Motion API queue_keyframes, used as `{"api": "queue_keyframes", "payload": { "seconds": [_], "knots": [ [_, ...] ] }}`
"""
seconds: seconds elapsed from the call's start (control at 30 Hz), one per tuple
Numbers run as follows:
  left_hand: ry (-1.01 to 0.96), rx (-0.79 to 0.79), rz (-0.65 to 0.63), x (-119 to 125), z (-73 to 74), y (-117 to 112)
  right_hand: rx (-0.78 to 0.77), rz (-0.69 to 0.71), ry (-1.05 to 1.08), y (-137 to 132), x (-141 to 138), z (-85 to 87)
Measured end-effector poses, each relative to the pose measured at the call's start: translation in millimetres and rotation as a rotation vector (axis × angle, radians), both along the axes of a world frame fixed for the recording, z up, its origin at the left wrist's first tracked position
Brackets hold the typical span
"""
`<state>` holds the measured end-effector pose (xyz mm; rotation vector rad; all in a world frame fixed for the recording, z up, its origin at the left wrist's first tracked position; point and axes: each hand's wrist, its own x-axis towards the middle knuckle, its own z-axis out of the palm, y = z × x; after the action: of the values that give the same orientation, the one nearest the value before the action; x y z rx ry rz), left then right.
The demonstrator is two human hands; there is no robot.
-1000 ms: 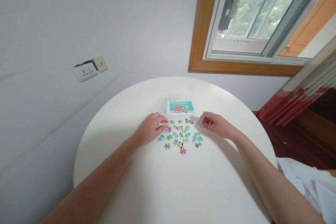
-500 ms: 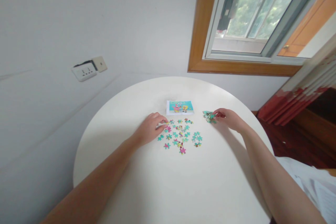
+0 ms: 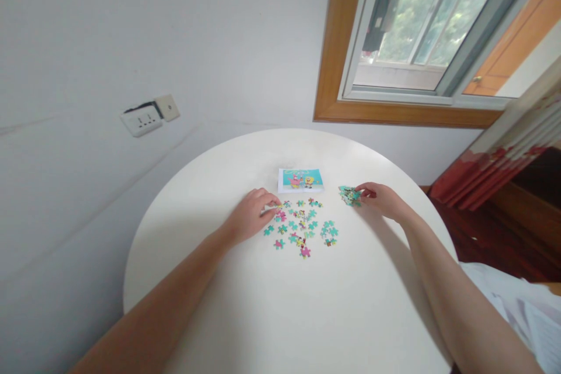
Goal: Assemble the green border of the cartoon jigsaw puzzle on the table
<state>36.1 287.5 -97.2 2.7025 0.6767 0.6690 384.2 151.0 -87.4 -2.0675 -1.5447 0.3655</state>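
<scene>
My left hand (image 3: 252,214) rests at the left edge of a loose spread of small jigsaw puzzle pieces (image 3: 293,225), coloured teal, pink and yellow. Its fingers are bent, with a gap between thumb and forefinger, and the tips touch pieces there. On the right, a denser pile of mostly teal puzzle pieces (image 3: 349,196) lies apart from the spread. My right hand (image 3: 380,198) reaches its right side, with the fingertips closed on a puzzle piece at the pile's edge, partly hidden. Behind the spread is a flat picture box (image 3: 301,180) with two cartoon figures on teal.
Everything lies on a round white table (image 3: 280,315) set against a wall with a power socket (image 3: 142,120). A wood-framed window (image 3: 326,108) and a red-and-white curtain (image 3: 491,158) are at the right. White papers (image 3: 521,304) lie beyond the table's right edge.
Almost nothing differs. Both hands stay in place, and the pieces and the picture box keep their positions.
</scene>
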Motion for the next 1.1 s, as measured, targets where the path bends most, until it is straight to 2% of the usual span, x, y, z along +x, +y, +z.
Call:
{"api": "queue_keyframes", "payload": {
  "seconds": [0.47, 0.53, 0.63, 0.73, 0.83, 0.97, 1.1],
  "knots": [
    [0.0, -0.005, 0.01, 0.6, 0.7, 0.6, -0.044, 0.008, -0.112, -2.5, -0.1, 5.6],
    [-0.004, -0.005, 0.018, 0.2, 1.2, 0.4, 0.0, 0.019, -0.165, -4.2, -0.6, 8.4],
    [-0.005, 0.003, 0.025, -1.1, 3.2, 0.6, 0.157, 0.057, -0.21, -9.2, -9.3, 19.3],
    [-0.008, 0.013, 0.03, -2.8, 5.0, 1.6, 0.297, 0.186, -0.135, -14.3, -31.3, 33.8],
    [-0.002, 0.02, 0.023, -3.7, 4.8, 3.0, 0.261, 0.381, -0.04, -15.6, -60.5, 39.8],
    [0.009, 0.05, -0.023, -3.6, 2.0, 4.1, 0.18, 0.641, -0.013, -12.0, -92.7, 29.4],
    [0.004, 0.057, -0.028, -2.8, 0.3, 4.3, 0.132, 0.744, -0.015, -10.5, -110.9, 17.9]
  ]
}}
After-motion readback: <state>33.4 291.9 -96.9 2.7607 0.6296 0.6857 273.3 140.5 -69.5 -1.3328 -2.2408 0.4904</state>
